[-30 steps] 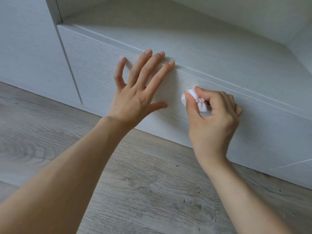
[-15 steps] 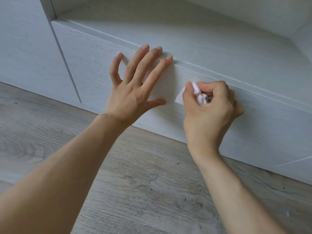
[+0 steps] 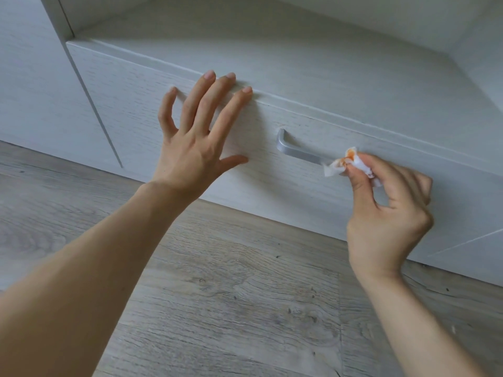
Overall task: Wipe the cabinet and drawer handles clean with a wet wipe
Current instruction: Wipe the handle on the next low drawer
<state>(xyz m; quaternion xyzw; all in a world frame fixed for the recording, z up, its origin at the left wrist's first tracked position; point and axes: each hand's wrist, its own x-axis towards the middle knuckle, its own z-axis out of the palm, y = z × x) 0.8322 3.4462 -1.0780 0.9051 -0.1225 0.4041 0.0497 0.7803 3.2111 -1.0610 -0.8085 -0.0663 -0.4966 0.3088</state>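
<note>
Your right hand (image 3: 386, 210) pinches the crumpled, orange-stained wipe (image 3: 345, 164) against the right part of the drawer handle (image 3: 299, 151). Your left hand (image 3: 196, 134) lies flat, fingers spread, on the drawer front (image 3: 130, 99). The handle's bare left end looks clean; any other handles are out of view.

Left hand (image 3: 196, 142): fingers spread, straight, left of the silver metal bar handle (image 3: 299, 151). Right hand (image 3: 389, 213): fingers curled, pinching, at the handle's right end.
</note>
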